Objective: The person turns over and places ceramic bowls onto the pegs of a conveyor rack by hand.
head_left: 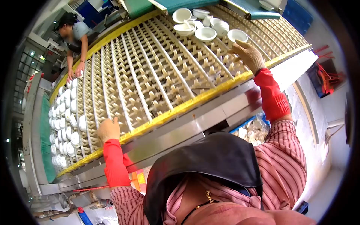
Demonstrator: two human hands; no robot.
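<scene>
A wide rack conveyor [150, 67] with yellow edges and rows of pegs spans the view. My left hand [108, 130], gloved, is at the conveyor's near edge on the left, fingers together on or just above the pegs; whether it holds anything is hidden. My right hand [246, 53], also gloved, reaches over the near edge at the upper right, its fingers apart just below a white bowl [237, 36]. More white bowls [205, 34] and small white pieces stand grouped to the left of that bowl.
White dishes [69, 117] fill the conveyor's left end. A co-worker [77, 41] leans over the far left edge with both hands on them. Green belts [180, 5] lie beyond the rack. Below the near edge is a blue crate [252, 129] of broken-looking pieces.
</scene>
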